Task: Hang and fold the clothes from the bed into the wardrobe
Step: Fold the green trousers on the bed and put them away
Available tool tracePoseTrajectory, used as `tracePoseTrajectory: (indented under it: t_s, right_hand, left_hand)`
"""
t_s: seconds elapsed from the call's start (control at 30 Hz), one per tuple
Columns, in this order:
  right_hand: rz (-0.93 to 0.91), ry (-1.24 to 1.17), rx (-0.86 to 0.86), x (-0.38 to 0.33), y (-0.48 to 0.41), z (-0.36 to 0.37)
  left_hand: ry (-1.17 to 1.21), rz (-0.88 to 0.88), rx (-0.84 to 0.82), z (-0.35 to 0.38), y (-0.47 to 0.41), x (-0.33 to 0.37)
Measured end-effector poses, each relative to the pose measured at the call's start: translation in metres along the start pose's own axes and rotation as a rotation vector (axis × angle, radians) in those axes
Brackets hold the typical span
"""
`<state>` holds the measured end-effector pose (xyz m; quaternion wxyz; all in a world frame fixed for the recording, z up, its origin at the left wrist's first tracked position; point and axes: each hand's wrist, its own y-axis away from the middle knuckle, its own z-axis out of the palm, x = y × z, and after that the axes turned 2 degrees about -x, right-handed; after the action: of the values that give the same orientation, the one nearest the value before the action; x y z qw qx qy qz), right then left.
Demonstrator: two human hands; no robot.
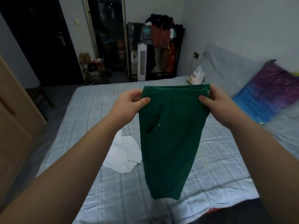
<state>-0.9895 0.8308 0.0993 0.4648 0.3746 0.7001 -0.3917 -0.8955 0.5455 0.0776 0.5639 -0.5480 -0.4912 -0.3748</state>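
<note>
With left hand (129, 102) and right hand (218, 103), pinching the top corners of soft dark green cloth shorts (169, 139). Held up in the air over the pale blue checked bed (84, 110) to hang straight, likely for a neat fold. Down below, a crumpled white garment (124, 156).

Bed (218, 159) with white garment (123, 152), pillow (265, 91), perhaps bag (196, 76)
</note>
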Motion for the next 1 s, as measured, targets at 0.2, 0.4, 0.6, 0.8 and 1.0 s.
tracePoseTrajectory:
  t_s: [0.2, 0.4, 0.6, 0.8, 1.0]
  right_hand:
    - [0.098, -0.026, -0.027, 0.074, -0.065, -0.046]
    - [0.273, -0.074, -0.080, 0.234, -0.173, -0.062]
    - [0.471, -0.075, -0.145, 0.408, -0.260, -0.038]
    - [0.545, -0.008, -0.162, 0.578, -0.325, 0.005]
    - [0.583, 0.125, -0.153, 0.694, -0.362, 0.043]
  left_hand:
    - [0.023, -0.111, 0.027, 0.043, -0.064, -0.055]
    - [0.082, -0.372, 0.190, 0.088, -0.145, -0.190]
    - [0.076, -0.634, 0.376, 0.112, -0.218, -0.348]
    - [0.005, -0.780, 0.449, 0.108, -0.276, -0.521]
    - [0.039, -0.877, 0.526, 0.095, -0.302, -0.636]
